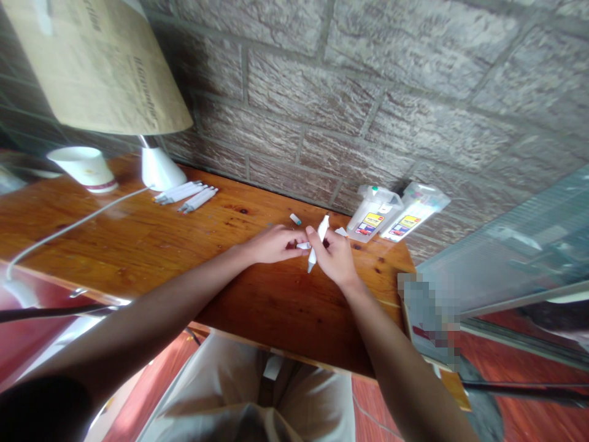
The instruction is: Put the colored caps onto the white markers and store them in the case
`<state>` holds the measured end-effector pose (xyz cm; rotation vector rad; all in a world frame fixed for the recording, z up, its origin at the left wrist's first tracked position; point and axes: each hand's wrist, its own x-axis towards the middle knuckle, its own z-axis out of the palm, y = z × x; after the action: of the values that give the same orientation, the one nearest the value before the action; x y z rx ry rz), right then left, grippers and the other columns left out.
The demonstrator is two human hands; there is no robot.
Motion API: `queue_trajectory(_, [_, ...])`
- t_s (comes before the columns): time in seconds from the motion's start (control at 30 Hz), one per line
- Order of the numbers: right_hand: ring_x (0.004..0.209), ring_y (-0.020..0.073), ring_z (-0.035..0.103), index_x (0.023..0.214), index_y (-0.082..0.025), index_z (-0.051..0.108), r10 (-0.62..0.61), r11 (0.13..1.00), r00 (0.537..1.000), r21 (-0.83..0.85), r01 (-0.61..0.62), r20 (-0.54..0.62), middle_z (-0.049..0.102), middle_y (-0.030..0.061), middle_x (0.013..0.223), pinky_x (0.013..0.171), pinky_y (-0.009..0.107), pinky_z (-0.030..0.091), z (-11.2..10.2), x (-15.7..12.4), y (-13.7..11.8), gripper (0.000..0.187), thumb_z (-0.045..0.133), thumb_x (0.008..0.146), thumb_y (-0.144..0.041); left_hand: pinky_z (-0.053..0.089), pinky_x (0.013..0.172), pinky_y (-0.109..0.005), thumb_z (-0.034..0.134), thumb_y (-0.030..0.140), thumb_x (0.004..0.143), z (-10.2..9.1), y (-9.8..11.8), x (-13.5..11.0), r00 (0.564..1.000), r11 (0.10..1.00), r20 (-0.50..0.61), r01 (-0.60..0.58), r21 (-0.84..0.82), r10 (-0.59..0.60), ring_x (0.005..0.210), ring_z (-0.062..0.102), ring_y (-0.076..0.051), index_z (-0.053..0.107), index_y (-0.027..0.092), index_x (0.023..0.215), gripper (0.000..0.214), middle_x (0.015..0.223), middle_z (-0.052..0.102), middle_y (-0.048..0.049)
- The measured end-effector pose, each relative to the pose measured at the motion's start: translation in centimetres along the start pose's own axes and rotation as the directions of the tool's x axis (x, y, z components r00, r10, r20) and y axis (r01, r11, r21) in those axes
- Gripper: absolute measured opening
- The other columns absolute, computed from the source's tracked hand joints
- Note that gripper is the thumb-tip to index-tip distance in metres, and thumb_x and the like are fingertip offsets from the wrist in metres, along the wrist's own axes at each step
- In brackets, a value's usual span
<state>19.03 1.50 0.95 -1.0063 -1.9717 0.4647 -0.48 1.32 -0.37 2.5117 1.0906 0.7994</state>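
Note:
My right hand (pixel 339 256) is closed around a white marker (pixel 323 228), which stands at a slant with its narrow tip up and its grey end down. Close beside it, my left hand (pixel 275 244) pinches a small white marker cap (pixel 302 245); the fingers partly cover it. Just beyond the hands, a loose white cap with a teal end (pixel 295 219) lies on the wooden table (pixel 276 301). A white piece (pixel 341 231) shows behind my right fingers, too covered to make out.
Two clear plastic marker cases (pixel 375 212) (pixel 414 212) stand against the brick wall at the right. Several white markers (pixel 197 199) lie near the lamp base (pixel 159 169). A paper cup (pixel 87 167) stands left of it, and a white cord (pixel 78 221) crosses the left side.

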Motion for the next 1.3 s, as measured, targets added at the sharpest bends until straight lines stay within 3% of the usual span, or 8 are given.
queue_trajectory(0.23, [0.052,0.0106,0.049,0.063,-0.019,0.059,-0.099,0.994,0.989,-0.031,0.103,0.110,0.058,-0.0014,0.055,0.056,0.025,0.037,0.77,-0.51,-0.14,0.043,0.058,0.096,-0.047,0.034,0.060,-0.023,0.062,0.030,0.091,0.44,-0.75,-0.19,0.999,0.996,0.010,0.041,0.076,-0.042,0.063,0.059,-0.012,0.064,0.017,0.076,0.020,0.070,0.069,-0.0009])
queue_trajectory(0.43, [0.051,0.0107,0.048,0.057,-0.020,0.051,-0.030,0.999,0.997,-0.035,0.033,0.075,0.053,-0.0019,0.053,0.055,0.025,0.036,0.36,-0.26,0.00,0.053,0.056,0.095,-0.056,0.034,0.061,-0.023,0.063,0.030,0.090,0.36,-0.52,-0.05,0.999,0.996,0.008,0.036,0.078,-0.036,0.060,0.056,-0.011,0.066,0.017,0.076,0.020,0.068,0.067,-0.0004])
queue_trajectory(0.67, [0.054,0.0125,0.050,0.061,-0.019,0.058,0.026,1.000,0.999,0.016,-0.026,0.027,0.054,-0.0006,0.055,0.057,0.026,0.037,-0.08,-0.02,-0.02,0.053,0.054,0.094,-0.061,0.035,0.061,-0.023,0.061,0.032,0.092,0.12,-0.42,-0.01,1.000,1.000,0.006,-0.008,0.021,0.008,0.060,0.055,-0.010,0.066,0.018,0.076,0.023,0.068,0.065,0.0011])
queue_trajectory(1.0, [0.052,0.0102,0.044,0.057,-0.019,0.051,0.009,0.999,1.000,0.035,-0.009,0.009,0.048,-0.0025,0.052,0.054,0.026,0.034,-0.17,0.11,-0.11,0.058,0.053,0.093,-0.064,0.035,0.062,-0.022,0.060,0.035,0.094,0.00,-0.15,0.00,1.000,1.000,0.021,-0.014,-0.003,0.014,0.062,0.055,-0.010,0.068,0.018,0.081,0.023,0.071,0.067,0.0005])
queue_trajectory(1.3, [0.053,0.0105,0.045,0.059,-0.018,0.056,0.010,0.999,1.000,0.033,-0.011,0.027,0.051,-0.0017,0.054,0.055,0.026,0.035,-0.11,0.06,-0.07,0.056,0.055,0.093,-0.062,0.035,0.063,-0.023,0.061,0.032,0.092,0.04,-0.16,-0.04,1.000,1.000,0.023,-0.002,0.008,0.002,0.062,0.055,-0.010,0.067,0.018,0.079,0.021,0.072,0.068,0.0003])
